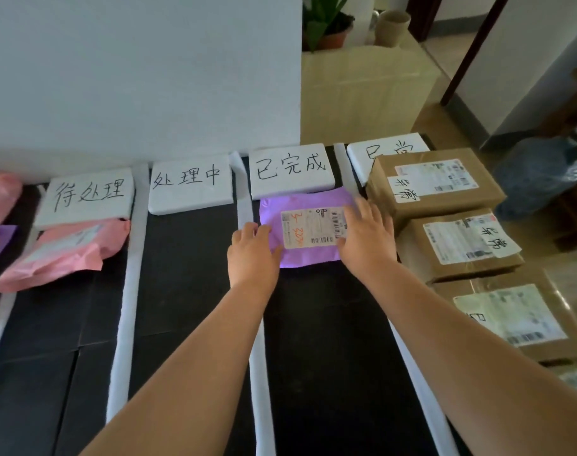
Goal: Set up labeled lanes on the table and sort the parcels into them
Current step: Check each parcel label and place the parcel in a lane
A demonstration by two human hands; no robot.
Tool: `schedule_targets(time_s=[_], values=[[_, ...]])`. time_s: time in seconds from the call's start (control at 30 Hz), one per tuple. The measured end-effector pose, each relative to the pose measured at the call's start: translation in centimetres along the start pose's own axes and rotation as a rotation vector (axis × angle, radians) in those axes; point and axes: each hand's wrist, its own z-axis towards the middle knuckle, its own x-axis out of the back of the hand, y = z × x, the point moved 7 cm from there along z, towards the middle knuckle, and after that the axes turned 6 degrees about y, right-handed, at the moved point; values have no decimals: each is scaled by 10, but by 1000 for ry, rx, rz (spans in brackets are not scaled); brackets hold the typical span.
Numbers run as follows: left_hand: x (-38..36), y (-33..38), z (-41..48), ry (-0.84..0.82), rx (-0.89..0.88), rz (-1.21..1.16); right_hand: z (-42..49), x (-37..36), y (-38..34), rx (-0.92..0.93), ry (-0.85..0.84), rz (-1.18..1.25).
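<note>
While both hands lay on the purple parcel [298, 203], neither gripped it. The left hand [252, 248] rested flat on the parcel's left edge, fingers straight and close together. The right hand [367, 238] rested flat on the right edge, fingers straight and spread wide, covering one end of the shipping label [310, 229]. The parcel lay flat on the black bench [188, 274] between the hands, its far edge meeting the 已完成 sign [290, 171] just beyond the fingertips.

One white foam strip [244, 199] ran just outside the left hand, and a second strip [346, 169] ran beyond the right hand. Right of the right hand stood three cardboard boxes in a row: the far box [435, 189] just beside the fingertips, the middle box [458, 248] near the wrist, and the near box [511, 317] beside the forearm. Left of the left hand stood the 处理中 sign [190, 185]. Farther left, a pink parcel [66, 255] lay against the 待处理 sign [88, 197].
</note>
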Motion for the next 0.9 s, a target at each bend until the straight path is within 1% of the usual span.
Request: schedule_targets(time_s=[0.07,0.13,0.23,0.5,0.6,0.7,0.8,0.9], values=[[-7,5,4,-26,-110,146,2,-13,-5,82,-75,-9],[-17,7,7,-68,-176,239,2,-25,-7,128,-125,-48],[-29,4,9,-124,-180,300,3,-38,-8,149,-154,-36],[-42,1,9,-183,-210,360,9,-52,-11,146,-254,-33],[-40,-1,5,-183,-211,368,10,-49,-13,142,-243,-42],[-34,-5,-2,-163,-206,330,8,-41,-14,135,-193,-43],[-25,-12,-14,-153,-211,312,1,-29,-13,75,-130,-10],[-13,-20,-30,-164,-173,296,-12,-13,-16,50,-90,17]])
